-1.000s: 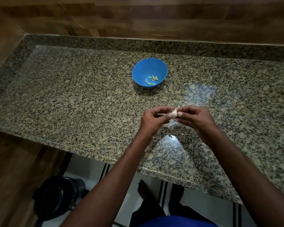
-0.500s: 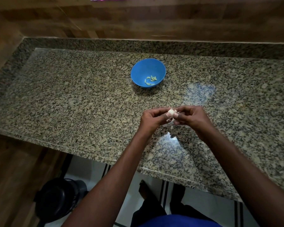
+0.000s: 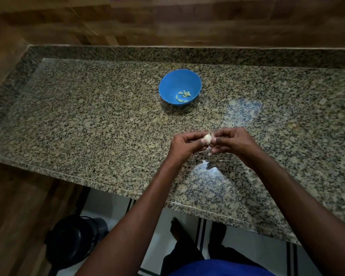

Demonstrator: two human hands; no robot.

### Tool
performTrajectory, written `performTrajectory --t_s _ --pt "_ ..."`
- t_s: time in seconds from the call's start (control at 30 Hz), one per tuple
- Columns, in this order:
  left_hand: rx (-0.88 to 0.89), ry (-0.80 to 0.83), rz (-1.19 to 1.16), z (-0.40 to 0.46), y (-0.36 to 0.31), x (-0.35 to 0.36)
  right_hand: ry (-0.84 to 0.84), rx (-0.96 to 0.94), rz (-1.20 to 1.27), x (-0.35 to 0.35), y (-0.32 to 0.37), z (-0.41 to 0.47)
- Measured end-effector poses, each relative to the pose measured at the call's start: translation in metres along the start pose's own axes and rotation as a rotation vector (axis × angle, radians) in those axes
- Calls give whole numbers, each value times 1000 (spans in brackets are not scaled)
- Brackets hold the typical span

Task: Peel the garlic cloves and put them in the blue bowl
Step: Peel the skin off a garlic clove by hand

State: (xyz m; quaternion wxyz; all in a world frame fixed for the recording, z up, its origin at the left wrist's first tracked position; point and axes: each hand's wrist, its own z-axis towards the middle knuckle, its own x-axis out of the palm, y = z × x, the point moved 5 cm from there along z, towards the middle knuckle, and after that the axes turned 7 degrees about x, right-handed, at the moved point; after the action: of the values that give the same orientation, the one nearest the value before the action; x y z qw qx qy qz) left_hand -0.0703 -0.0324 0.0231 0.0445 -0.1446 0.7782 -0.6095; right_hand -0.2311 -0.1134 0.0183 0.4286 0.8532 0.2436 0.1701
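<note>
A white garlic clove (image 3: 207, 138) with papery skin sits between my two hands above the granite counter (image 3: 88, 126). My left hand (image 3: 187, 144) pinches it from the left with thumb and fingers. My right hand (image 3: 231, 141) pinches it from the right, fingers curled. A shred of skin (image 3: 209, 151) hangs below the clove. The blue bowl (image 3: 180, 80) stands farther back on the counter, apart from my hands, with several peeled pale cloves (image 3: 183, 96) in its bottom.
A wooden wall (image 3: 167, 22) rises behind the counter and on the left. Below the counter's front edge stand a dark round bin (image 3: 72, 242) on the white floor and my feet (image 3: 177, 230). A bright glare spot (image 3: 207, 168) lies under my hands.
Both hands have stayed together on the clove, working at its skin. The clove has turned slightly between the fingers, and a shred of skin now hangs beneath it.
</note>
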Motion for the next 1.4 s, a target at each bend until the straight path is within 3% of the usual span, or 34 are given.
performTrajectory --t_s 0.77,1.17,1.4 --pt "42 3 204 5 1 -4 82 140 95 10 -9 19" --pt "19 -53 239 4 18 -9 -72 99 54 20 -24 22" --pt "-44 36 268 4 23 -13 205 106 -79 15 -17 20"
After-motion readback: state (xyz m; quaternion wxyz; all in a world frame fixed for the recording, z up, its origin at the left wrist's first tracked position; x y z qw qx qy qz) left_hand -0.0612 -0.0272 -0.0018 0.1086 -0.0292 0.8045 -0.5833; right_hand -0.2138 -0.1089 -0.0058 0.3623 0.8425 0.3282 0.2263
